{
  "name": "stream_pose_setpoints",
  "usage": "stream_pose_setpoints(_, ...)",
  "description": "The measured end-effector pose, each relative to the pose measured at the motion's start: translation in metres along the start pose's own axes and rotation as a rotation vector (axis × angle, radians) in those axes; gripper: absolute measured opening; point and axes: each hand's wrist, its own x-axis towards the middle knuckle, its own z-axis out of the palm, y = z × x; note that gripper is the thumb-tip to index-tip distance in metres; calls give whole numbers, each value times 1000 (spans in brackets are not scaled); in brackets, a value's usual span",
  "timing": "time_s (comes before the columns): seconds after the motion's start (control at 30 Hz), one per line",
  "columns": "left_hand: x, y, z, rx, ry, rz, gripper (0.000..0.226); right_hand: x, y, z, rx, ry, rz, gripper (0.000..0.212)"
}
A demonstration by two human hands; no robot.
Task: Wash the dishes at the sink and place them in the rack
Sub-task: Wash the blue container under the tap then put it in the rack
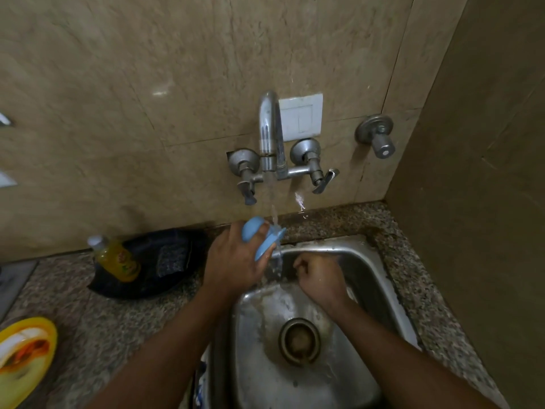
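My left hand grips a small light-blue dish and holds it tilted under the stream of water running from the wall tap. Water splashes off the dish into the steel sink. Over the sink, to the right of the stream, my right hand is curled into a loose fist with nothing visible in it. The drain lies below both hands. No rack is in view.
A bottle of yellow dish soap leans on a dark pan or cloth on the granite counter left of the sink. A yellow plate sits at the lower left edge. A side wall stands close on the right.
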Motion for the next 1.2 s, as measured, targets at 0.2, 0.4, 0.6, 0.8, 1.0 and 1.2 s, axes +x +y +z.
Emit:
stream_pose_setpoints(0.2, -5, -3, -5, -142, -40, -169, 45, 7, -9, 6, 57, -56, 126, 15)
stream_pose_setpoints(0.4, 25, 10, 16, -1288, -337, -1027, 43, 9, -10, -5, 400, 222, 120, 24)
stream_pose_setpoints(0.6, 37, 30, 36, -1386, -520, -1016, 45, 10, 1, -17, 185, 264, 46, 24)
stream_pose_setpoints(0.8, 37, 28, 36, -1464, -493, -1000, 42, 22, 3, -24, 418, -92, 371, 27)
stream_pose_setpoints(1.0, 16, 44, 41, -1589, -361, -1094, 37, 16, -3, -11, 520, -149, 425, 20)
stream_pose_setpoints(1.2, 19, 37, 40, -1487, -379, -1080, 30, 4, -18, -27, -77, 119, -27, 38)
